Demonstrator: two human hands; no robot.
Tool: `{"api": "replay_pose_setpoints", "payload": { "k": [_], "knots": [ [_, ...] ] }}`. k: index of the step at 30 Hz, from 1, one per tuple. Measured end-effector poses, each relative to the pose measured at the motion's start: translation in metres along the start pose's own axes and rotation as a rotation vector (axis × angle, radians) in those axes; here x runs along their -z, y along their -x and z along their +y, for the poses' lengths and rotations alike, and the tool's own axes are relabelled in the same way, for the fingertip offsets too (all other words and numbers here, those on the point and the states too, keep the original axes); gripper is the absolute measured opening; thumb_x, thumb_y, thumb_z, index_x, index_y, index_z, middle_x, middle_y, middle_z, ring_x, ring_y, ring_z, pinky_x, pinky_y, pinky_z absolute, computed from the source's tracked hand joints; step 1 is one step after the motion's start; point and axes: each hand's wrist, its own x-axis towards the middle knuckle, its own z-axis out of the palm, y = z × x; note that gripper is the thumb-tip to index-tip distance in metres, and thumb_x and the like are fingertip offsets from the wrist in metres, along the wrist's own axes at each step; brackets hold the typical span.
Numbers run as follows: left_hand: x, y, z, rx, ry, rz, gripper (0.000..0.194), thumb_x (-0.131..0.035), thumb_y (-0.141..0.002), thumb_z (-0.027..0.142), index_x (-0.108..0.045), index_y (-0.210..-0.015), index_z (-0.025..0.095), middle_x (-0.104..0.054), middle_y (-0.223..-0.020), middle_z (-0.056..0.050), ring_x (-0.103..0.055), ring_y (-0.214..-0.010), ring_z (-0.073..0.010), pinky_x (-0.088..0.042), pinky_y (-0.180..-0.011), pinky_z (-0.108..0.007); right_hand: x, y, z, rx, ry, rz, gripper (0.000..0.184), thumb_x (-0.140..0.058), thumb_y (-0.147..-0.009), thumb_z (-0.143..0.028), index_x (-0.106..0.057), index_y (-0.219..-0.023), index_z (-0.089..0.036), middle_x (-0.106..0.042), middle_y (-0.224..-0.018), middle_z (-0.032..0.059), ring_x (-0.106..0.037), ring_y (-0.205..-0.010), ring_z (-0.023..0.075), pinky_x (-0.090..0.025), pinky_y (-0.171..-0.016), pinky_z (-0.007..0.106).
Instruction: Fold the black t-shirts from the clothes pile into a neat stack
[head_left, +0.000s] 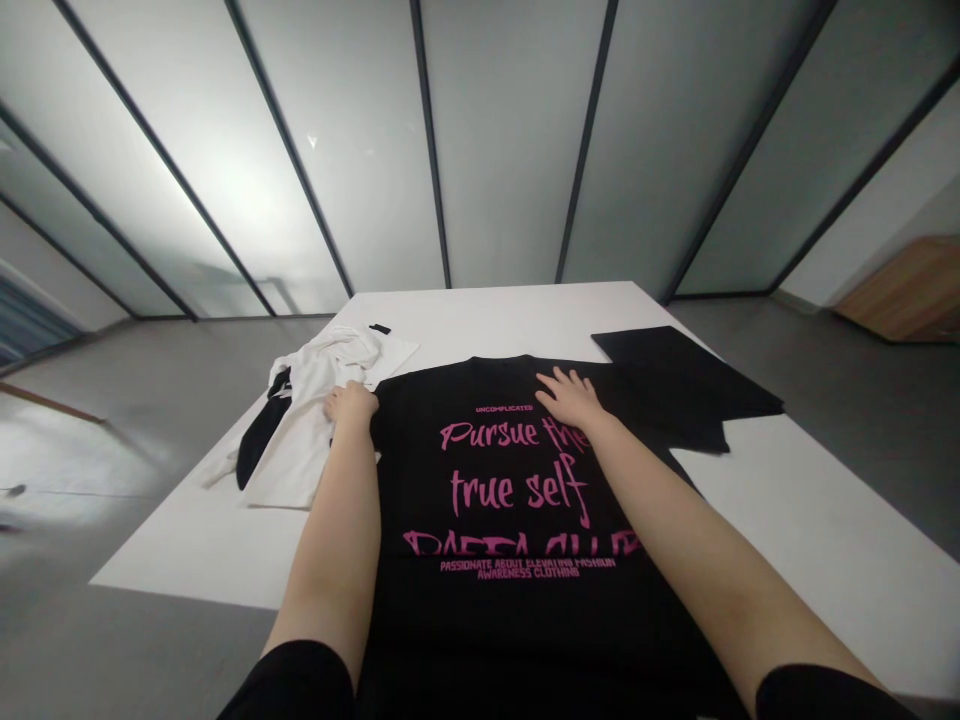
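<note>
Head view puts your right hand (571,398) open and flat on the black T-shirt (510,480), fingers spread wide, high on the cloth near its far edge. Your left hand (351,403) sits at the shirt's left edge, fingers curled down where it meets the white garment (304,450). You can't tell from this angle whether those fingers pinch cloth or only rest there, so the grip reads wide and empty on the right, narrow and unclear on the left.

As things lie, the black T-shirt is spread smooth across the middle of the white table (487,322), while the white garment, with its black panel (262,435), stays bunched and creased just left of it. The shirt's pink lettering faces up and reads the right way round for you. Its long axis runs straight ahead, away from you, and its near part passes out of view between your forearms (330,540). On the right, a flat black piece (686,375) adjoins the shirt; you can't tell whether it is a sleeve or separate cloth. A small black tag (380,328) lies beyond the white garment
</note>
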Motion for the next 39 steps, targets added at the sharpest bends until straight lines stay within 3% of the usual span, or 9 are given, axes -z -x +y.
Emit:
{"api": "replay_pose_setpoints", "payload": {
  "k": [4,9,12,16,21,24,29,34,39],
  "knots": [
    [0.000,-0.011,-0.004,0.052,-0.032,-0.005,0.056,-0.067,-0.086,0.033,-0.064,-0.138,0.013,-0.061,-0.148,-0.033,-0.057,-0.140,-0.0481,-0.049,-0.107,-0.060,0.000,0.000,0.000,-0.002,-0.003,0.001,0.066,-0.035,-0.110,-0.059,-0.039,-0.172,-0.035,-0.024,-0.183,0.0065,-0.021,-0.167,0.0406,-0.017,-0.133,0.062],
    [0.012,-0.023,-0.012,-0.031,0.009,-0.073,0.058,-0.073,-0.080,0.030,-0.063,-0.135,0.014,-0.074,-0.128,-0.031,-0.067,-0.129,-0.0481,-0.055,-0.101,-0.060,-0.002,-0.001,-0.001,-0.006,-0.001,0.006,0.066,-0.035,-0.111,-0.059,-0.040,-0.172,-0.035,-0.024,-0.183,0.0061,-0.021,-0.167,0.0406,-0.017,-0.133,0.061],
    [0.030,-0.021,-0.009,-0.078,0.121,-0.033,0.062,-0.071,-0.081,0.022,-0.058,-0.141,0.011,-0.072,-0.133,-0.029,-0.068,-0.129,-0.0443,-0.055,-0.104,-0.054,-0.003,-0.002,-0.002,-0.014,0.006,0.008,0.066,-0.035,-0.111,-0.058,-0.040,-0.172,-0.034,-0.024,-0.183,0.0068,-0.021,-0.167,0.0409,-0.017,-0.133,0.061],
    [0.058,-0.005,0.007,-0.225,0.298,0.033,0.060,-0.072,-0.084,0.021,-0.056,-0.142,0.019,-0.073,-0.130,-0.018,-0.070,-0.123,-0.0386,-0.057,-0.103,-0.050,-0.004,-0.003,-0.002,-0.017,0.007,0.016,0.065,-0.036,-0.110,-0.058,-0.041,-0.171,-0.034,-0.027,-0.182,0.0067,-0.023,-0.166,0.0400,-0.017,-0.133,0.062],
    [0.078,0.025,0.029,-0.500,0.565,-0.169,0.065,-0.074,-0.090,0.039,-0.049,-0.148,0.025,-0.072,-0.134,-0.011,-0.075,-0.096,-0.0215,-0.061,-0.084,-0.034,-0.006,-0.003,-0.001,-0.015,-0.003,0.025,0.065,-0.036,-0.110,-0.058,-0.041,-0.171,-0.034,-0.028,-0.182,0.0067,-0.024,-0.166,0.0402,-0.018,-0.133,0.062],
    [0.077,0.036,0.038,-0.532,0.380,-0.279,0.059,-0.078,-0.087,0.052,-0.061,-0.135,0.022,-0.076,-0.123,-0.010,-0.074,-0.091,-0.0223,-0.059,-0.078,-0.032,-0.006,-0.003,0.000,-0.011,-0.001,0.032,0.065,-0.037,-0.110,-0.058,-0.042,-0.171,-0.034,-0.028,-0.182,0.0072,-0.025,-0.166,0.0404,-0.018,-0.133,0.062],
    [0.058,0.042,0.053,-0.603,-0.169,-0.563,0.050,-0.082,-0.073,0.069,-0.074,-0.086,0.022,-0.077,-0.086,-0.008,-0.072,-0.086,-0.0293,-0.051,-0.073,-0.035,-0.007,-0.004,0.000,0.003,-0.003,0.045,0.064,-0.039,-0.110,-0.057,-0.044,-0.170,-0.033,-0.029,-0.181,0.0081,-0.027,-0.165,0.0421,-0.020,-0.132,0.064],
    [0.043,0.045,0.065,-0.642,-0.264,-0.483,0.029,-0.079,-0.077,0.050,-0.073,-0.081,0.023,-0.077,-0.085,-0.007,-0.071,-0.088,-0.0266,-0.047,-0.072,-0.032,-0.007,-0.005,0.002,0.006,-0.013,0.062,0.063,-0.040,-0.110,-0.057,-0.046,-0.169,-0.034,-0.031,-0.181,0.0085,-0.027,-0.165,0.0421,-0.021,-0.131,0.065],
    [0.056,0.055,0.068,-0.731,-0.229,-0.453,0.020,-0.066,-0.090,0.036,-0.070,-0.078,0.021,-0.076,-0.085,-0.008,-0.072,-0.085,-0.0248,-0.047,-0.072,-0.032,-0.007,-0.005,0.003,0.004,-0.021,0.066,0.063,-0.041,-0.110,-0.057,-0.046,-0.168,-0.034,-0.031,-0.181,0.0082,-0.028,-0.165,0.0417,-0.021,-0.131,0.065]
  ]
}}
